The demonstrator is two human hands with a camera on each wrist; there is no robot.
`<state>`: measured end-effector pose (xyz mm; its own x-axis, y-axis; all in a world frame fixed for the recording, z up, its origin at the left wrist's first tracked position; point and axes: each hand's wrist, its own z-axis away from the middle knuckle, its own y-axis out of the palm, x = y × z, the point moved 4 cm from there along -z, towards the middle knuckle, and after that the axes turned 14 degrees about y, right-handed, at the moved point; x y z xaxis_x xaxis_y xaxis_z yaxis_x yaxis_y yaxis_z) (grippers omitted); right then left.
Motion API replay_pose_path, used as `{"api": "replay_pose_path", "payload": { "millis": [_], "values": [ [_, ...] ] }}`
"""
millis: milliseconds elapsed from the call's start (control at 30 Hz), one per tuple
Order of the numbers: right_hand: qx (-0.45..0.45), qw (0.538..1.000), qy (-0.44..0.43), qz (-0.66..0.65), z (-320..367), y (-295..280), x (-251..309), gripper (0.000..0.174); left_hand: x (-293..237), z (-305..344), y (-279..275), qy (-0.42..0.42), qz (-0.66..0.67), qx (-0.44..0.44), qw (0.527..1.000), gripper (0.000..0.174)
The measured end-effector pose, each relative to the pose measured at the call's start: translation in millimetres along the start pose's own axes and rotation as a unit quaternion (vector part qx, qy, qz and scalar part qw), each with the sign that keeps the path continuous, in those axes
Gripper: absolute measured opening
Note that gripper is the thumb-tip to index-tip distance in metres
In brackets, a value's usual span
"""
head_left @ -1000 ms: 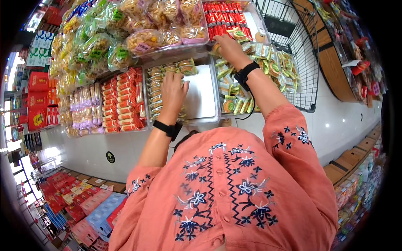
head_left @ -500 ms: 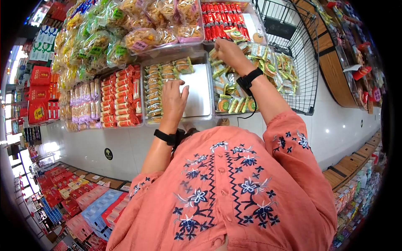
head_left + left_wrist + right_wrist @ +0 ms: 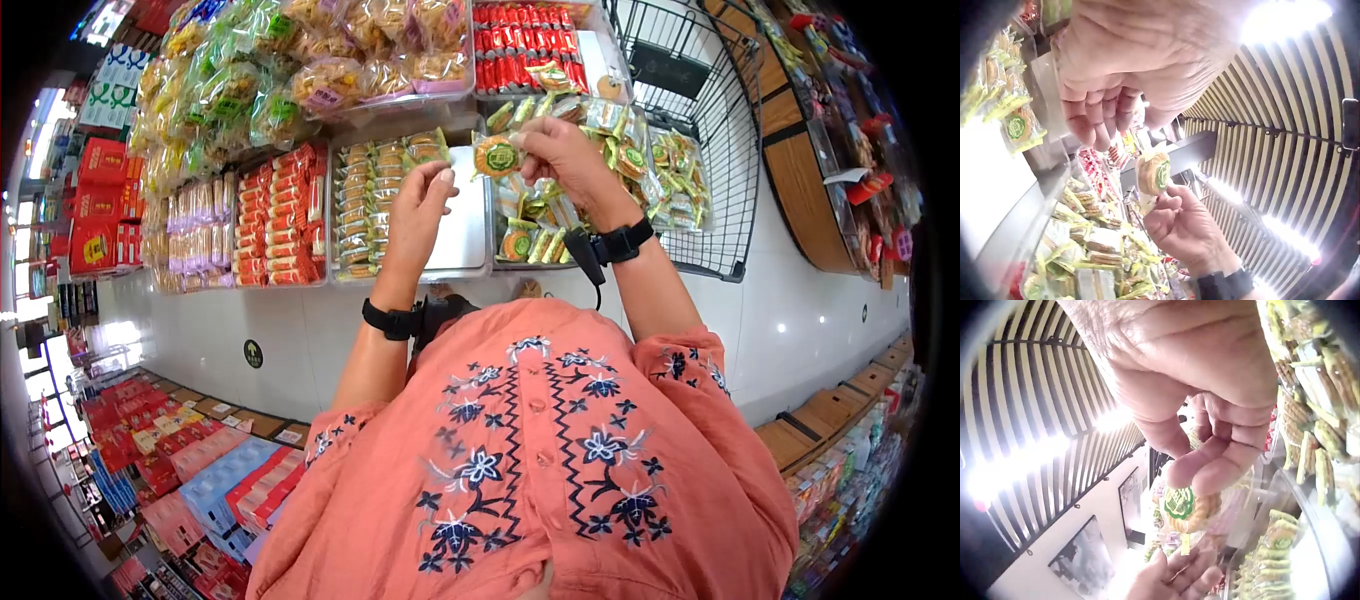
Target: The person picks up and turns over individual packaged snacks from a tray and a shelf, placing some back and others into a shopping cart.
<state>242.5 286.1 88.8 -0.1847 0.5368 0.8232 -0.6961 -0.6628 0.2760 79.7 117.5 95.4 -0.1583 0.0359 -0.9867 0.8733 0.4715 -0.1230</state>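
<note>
My right hand [image 3: 578, 168] pinches a round cookie in a clear wrapper with a green printed label [image 3: 497, 156]; thumb and fingertips grip the wrapper's edge, and the cookie [image 3: 1154, 174] is held up above the bins. My left hand [image 3: 420, 218] is close by on the left, with relaxed fingers and nothing in them. In the right wrist view the left hand [image 3: 1175, 581] appears just below the cookie [image 3: 1191, 512]. Beneath the left hand, wrapped cookies [image 3: 358, 215] stand in neat rows beside a bare white board [image 3: 455, 225]. Jumbled wrapped cookies [image 3: 635, 160] lie under the right hand.
Red-wrapped snacks [image 3: 525, 45] fill a bin behind. Bagged snacks [image 3: 340, 85] are heaped at the back left, with orange-red packs [image 3: 275, 220] in front of them. A black wire shopping cart [image 3: 735, 170] stands at the right. A cable hangs from the right wristband [image 3: 625, 240].
The right hand has come up and back from the jumbled cookies, with one wrapped cookie now in its fingers. The left hand has lifted off the rows and turned slightly toward it.
</note>
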Motion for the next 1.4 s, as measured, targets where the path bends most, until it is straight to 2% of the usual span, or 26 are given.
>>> {"api": "replay_pose_path", "payload": {
  "millis": [167,300,500,733,933,1233,1400],
  "values": [
    [0.054,0.994,0.019,-0.098,13.4,6.7,-14.0,0.017,-15.2,7.2,18.8,-0.025,0.08,0.002,0.996,0.036],
    [0.099,0.99,0.036,-0.097,16.3,7.1,-21.8,0.016,-10.3,16.9,27.9,-0.028,0.1,0.007,0.995,0.036],
    [0.106,0.99,0.031,-0.083,25.5,11.8,-17.9,0.018,-8.2,24.6,30.7,-0.047,0.141,-0.008,0.989,0.036],
    [0.129,0.988,0.007,-0.083,33.5,18.8,-9.0,0.017,-13.2,18.1,22.4,-0.028,0.167,-0.01,0.985,0.034],
    [0.109,0.991,0.014,-0.073,31.5,17.9,-14.7,0.017,-13.0,15.4,20.0,-0.036,0.212,-0.013,0.976,0.032],
    [0.105,0.992,0.024,-0.07,24.6,30.1,-18.8,0.018,-15.8,6.0,2.3,-0.033,0.214,-0.028,0.976,0.033],
    [0.117,0.989,0.04,-0.086,21.2,42.6,-19.5,0.026,-9.8,3.9,-8.5,-0.032,0.206,-0.031,0.978,0.038]
  ]
}}
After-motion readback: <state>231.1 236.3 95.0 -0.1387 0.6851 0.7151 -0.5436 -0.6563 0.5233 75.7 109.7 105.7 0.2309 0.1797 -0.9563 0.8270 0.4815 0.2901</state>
